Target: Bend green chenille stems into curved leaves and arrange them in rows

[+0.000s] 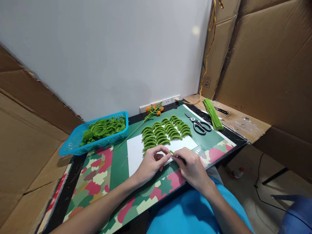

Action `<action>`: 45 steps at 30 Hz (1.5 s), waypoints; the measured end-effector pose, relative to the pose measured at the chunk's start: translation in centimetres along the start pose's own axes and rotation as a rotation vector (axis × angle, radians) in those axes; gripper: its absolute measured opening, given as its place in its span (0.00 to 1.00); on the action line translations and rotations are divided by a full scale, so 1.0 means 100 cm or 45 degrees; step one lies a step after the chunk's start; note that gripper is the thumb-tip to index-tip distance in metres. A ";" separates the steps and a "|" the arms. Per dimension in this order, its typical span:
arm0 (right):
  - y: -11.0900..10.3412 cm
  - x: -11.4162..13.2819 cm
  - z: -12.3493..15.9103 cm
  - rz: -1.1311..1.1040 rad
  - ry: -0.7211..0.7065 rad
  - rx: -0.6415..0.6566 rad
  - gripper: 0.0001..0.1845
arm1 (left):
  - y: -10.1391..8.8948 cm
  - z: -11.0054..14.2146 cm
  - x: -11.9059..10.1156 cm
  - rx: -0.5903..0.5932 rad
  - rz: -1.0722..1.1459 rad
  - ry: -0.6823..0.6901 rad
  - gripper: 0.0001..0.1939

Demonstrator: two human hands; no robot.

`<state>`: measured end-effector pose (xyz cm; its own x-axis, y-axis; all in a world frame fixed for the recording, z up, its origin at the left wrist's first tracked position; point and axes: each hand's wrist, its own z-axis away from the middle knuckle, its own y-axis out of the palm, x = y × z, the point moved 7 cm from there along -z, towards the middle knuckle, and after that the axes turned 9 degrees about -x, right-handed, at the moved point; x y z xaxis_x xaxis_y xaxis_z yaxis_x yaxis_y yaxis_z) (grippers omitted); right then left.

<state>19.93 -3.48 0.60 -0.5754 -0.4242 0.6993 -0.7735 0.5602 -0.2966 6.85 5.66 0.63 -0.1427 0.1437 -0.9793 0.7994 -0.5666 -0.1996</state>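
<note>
Close together over the near edge of the white paper [134, 156], my left hand [153, 160] and my right hand [190, 162] both have thumb and fingers pinched. Between them they hold a small green pipe cleaner piece [171, 151], mostly hidden by the fingertips. Just beyond my hands, several curved green pipe cleaner pieces [161, 135] lie in rows on the paper and the mat. Black-handled scissors [200, 125] rest on the green mat to the right of the rows, blades pointing away from me.
At left, a blue plastic basket [70, 143] holds many looped green pipe cleaners. An orange flower stem [152, 112] lies behind the rows. A green pipe cleaner bundle [212, 114] and a black-handled tool [221, 110] are at right. Cardboard panels [265, 61] flank the table.
</note>
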 end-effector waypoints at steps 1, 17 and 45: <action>0.000 0.001 0.000 0.012 -0.008 0.003 0.10 | -0.001 0.000 0.000 -0.011 -0.003 0.001 0.15; -0.004 0.003 0.000 0.047 0.007 -0.098 0.07 | -0.003 -0.002 0.003 -0.064 0.007 -0.016 0.17; -0.006 0.005 0.001 0.101 -0.033 -0.083 0.08 | 0.000 -0.002 0.001 -0.040 0.012 -0.027 0.18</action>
<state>20.08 -4.05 1.07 -0.6414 -0.3945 0.6580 -0.7069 0.6372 -0.3070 6.97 5.85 0.53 -0.1475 0.1211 -0.9816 0.8186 -0.5421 -0.1898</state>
